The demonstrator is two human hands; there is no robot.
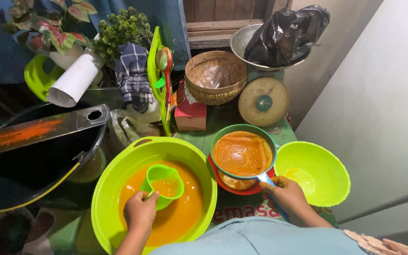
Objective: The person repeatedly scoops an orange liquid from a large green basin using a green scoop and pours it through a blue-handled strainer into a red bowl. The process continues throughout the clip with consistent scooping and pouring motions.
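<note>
Scoop: my left hand (pixel 140 211) is closed around the handle of a small green scoop cup (pixel 164 184), held just above the orange liquid and partly filled with it.
Basin: the cup hangs over the big lime-green basin (pixel 107 189), near and left of centre, about half full of that orange liquid.
Strainer: my right hand (pixel 286 193) grips the blue handle of a round strainer (pixel 242 153) just right of the basin; orange pulp lies in its mesh.
Under the strainer: a red bowl (pixel 223 184) sits directly beneath it.
Doing it well: I judge the cup should stay level until it is over the mesh, with the strainer kept centred on the red bowl.
Right: an almost empty lime-green bowl (pixel 329 184).
Far: a woven basket (pixel 216 78) and a kitchen scale (pixel 264 101) on the green desk (pixel 208 137).
</note>
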